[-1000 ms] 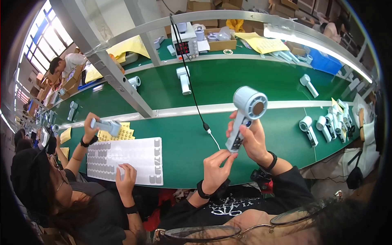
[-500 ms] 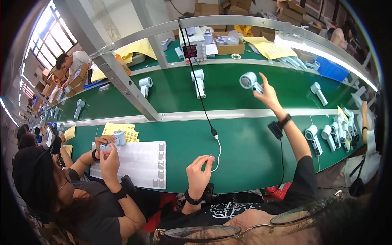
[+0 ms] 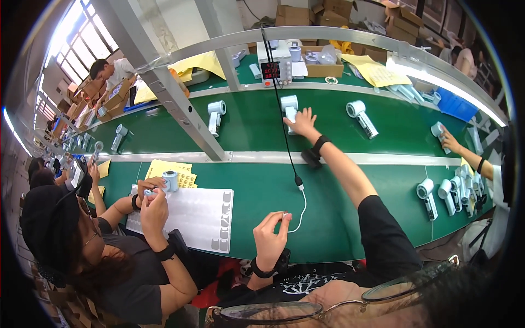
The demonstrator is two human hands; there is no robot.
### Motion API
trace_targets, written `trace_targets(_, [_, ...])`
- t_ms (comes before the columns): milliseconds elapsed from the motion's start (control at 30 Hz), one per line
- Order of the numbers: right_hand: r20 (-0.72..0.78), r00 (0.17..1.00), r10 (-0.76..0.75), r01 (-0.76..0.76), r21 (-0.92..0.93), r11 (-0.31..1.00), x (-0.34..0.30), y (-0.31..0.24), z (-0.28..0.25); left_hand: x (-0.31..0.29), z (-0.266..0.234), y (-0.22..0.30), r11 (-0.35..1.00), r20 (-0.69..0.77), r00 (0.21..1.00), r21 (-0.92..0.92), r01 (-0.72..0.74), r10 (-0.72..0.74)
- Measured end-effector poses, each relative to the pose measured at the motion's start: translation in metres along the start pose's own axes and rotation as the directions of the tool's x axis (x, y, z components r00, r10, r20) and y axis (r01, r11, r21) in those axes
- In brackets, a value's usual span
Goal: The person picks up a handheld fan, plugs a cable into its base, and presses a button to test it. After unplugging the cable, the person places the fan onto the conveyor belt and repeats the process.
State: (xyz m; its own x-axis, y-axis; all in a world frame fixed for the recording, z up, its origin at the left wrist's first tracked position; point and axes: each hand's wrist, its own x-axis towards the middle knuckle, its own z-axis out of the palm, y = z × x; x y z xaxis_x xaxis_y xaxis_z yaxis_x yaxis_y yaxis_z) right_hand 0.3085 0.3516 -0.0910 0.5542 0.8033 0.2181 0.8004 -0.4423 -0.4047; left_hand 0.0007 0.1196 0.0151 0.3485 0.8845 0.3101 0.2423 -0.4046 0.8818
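My left hand (image 3: 270, 239) pinches the plug end of a white charging cable (image 3: 304, 210) above the green table. That cable joins a black cord hanging from above. My right hand (image 3: 302, 121) is stretched over the far green strip, fingers spread, at the handle of a pale blue handheld fan (image 3: 289, 102). Whether the fingers touch it, I cannot tell. To its right lies another handheld fan (image 3: 361, 117), handle toward me. A third fan (image 3: 216, 117) lies farther left, beyond the metal post.
A co-worker at left handles a fan part (image 3: 170, 180) over a white sheet (image 3: 205, 218). Several fans (image 3: 425, 191) lie at right, where another person's hand (image 3: 451, 143) grips a fan. A metal rail (image 3: 257, 157) divides the table; a power supply (image 3: 275, 64) stands behind.
My right hand has let go of the fan it held, which now lies on the far strip, and has moved left to another fan. My left hand keeps the cable. A person's hand has reached a fan at right.
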Motion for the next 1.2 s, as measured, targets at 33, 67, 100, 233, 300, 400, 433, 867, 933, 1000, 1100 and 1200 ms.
trace_targets(33, [0.066,0.998,0.025,-0.028,0.051,0.998,-0.005,-0.005,0.004,0.0,0.0,0.0,1.0,-0.004,1.0,-0.003,-0.001,0.001])
trace_targets(67, [0.069,0.997,0.027,-0.031,0.05,0.998,-0.008,-0.003,0.004,0.001,0.001,0.0,1.0,-0.004,1.0,-0.008,-0.003,0.003])
trace_targets(100, [0.031,0.999,-0.038,0.034,0.117,0.993,-0.013,-0.002,-0.003,0.0,0.001,0.0,1.0,-0.006,1.0,-0.013,-0.003,0.003])
trace_targets(233, [-0.026,0.987,-0.157,0.158,0.261,0.952,-0.047,-0.004,-0.051,0.002,0.002,-0.002,1.0,0.004,1.0,-0.03,0.009,-0.009])
trace_targets(300, [0.027,0.985,-0.171,0.155,0.306,0.939,-0.074,-0.009,-0.089,0.002,0.006,-0.002,0.999,0.009,1.0,-0.041,-0.004,0.004])
trace_targets(400, [0.144,0.981,-0.131,0.033,0.543,0.839,-0.111,-0.003,-0.137,0.001,0.014,0.001,0.997,0.025,0.999,-0.065,-0.038,0.04])
trace_targets(433, [0.198,0.973,-0.122,-0.036,0.645,0.764,-0.123,0.001,-0.151,0.001,0.018,0.005,0.996,0.061,0.997,-0.079,-0.036,0.041])
trace_targets(867, [0.425,0.848,-0.316,-0.472,0.877,-0.087,-0.229,-0.005,-0.228,0.002,0.066,0.035,0.964,0.204,0.956,-0.208,-0.167,0.209])
trace_targets(933, [0.432,0.838,-0.333,-0.499,0.854,-0.147,-0.231,-0.01,-0.23,0.001,0.068,0.038,0.961,0.185,0.959,-0.215,-0.175,0.216])
trace_targets(1000, [0.444,0.836,-0.324,-0.515,0.839,-0.179,-0.233,-0.013,-0.228,0.0,0.069,0.04,0.975,0.179,0.968,-0.168,-0.145,0.175])
trace_targets(1100, [0.462,0.833,-0.303,-0.536,0.809,-0.241,-0.236,-0.016,-0.224,0.0,0.073,0.041,0.982,0.143,0.978,-0.137,-0.13,0.149])
trace_targets(1200, [0.472,0.84,-0.268,-0.504,0.861,-0.063,-0.239,-0.015,-0.213,0.001,0.076,0.041,0.983,0.081,0.986,-0.126,-0.133,0.144])
